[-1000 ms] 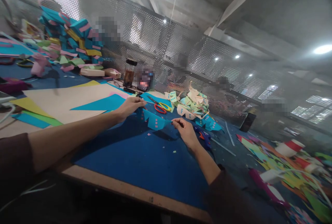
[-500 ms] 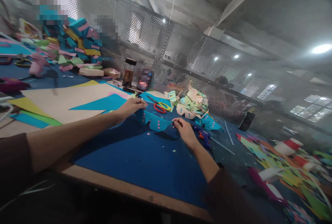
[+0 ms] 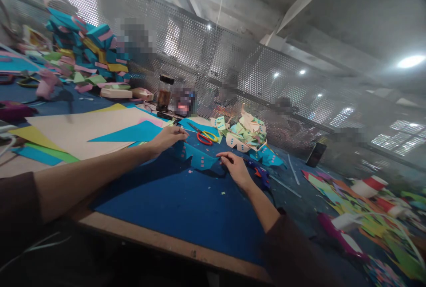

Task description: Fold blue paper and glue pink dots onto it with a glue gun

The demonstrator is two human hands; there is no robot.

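Note:
Between my hands hangs a blue paper cutout (image 3: 203,161) with a notched edge and small pink squares on it, just above the blue tabletop (image 3: 186,207). My left hand (image 3: 169,138) pinches its left end, with the fingertips closed. At its right end, my right hand (image 3: 235,167) pinches the corner between thumb and forefinger. Scissors (image 3: 205,137) with red and yellow handles lie behind the cutout. Close to the right hand rests a dark blue glue gun (image 3: 262,175) with an orange trigger.
Behind the right hand is a heap of cream and green paper cutouts (image 3: 248,131). Large paper sheets (image 3: 80,129) cover the left side. A jar (image 3: 164,94) stands at the back; a phone (image 3: 316,155) leans to the right, near paper scraps (image 3: 369,216) and a paper cup (image 3: 369,186).
The right hand has shifted slightly left, and the cutout's right part has moved a little left with it. Both hands keep their pinch; the left hand is nearly still.

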